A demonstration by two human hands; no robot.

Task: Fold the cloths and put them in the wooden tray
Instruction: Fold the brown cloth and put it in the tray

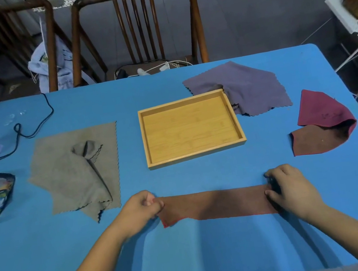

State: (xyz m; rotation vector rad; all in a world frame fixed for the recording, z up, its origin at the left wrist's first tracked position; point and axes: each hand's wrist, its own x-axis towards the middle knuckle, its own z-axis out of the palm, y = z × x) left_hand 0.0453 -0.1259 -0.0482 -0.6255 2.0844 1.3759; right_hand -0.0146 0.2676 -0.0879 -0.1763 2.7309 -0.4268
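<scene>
We were working at the blue table [193, 262], and by the look of it we were barely started. The wooden tray [243, 139] sat mid-table with nothing in it, so no cloth had been put away. The grey cloth [69, 173] lay rumpled to the tray's left, well apart from it. The purple cloth [252, 86] lay crumpled at the tray's far right corner, one edge touching or overlapping the rim. The maroon cloth [320, 117] lay loosely doubled near the table's right edge. All three were still to fold. In front of us, nearer than the tray, lay the brown cloth [217, 204] as a long strip, seemingly folded once. Our left hand [141, 209] pinched its left end and our right hand [289, 187] pinched its right end, fingers closed on the fabric.
</scene>
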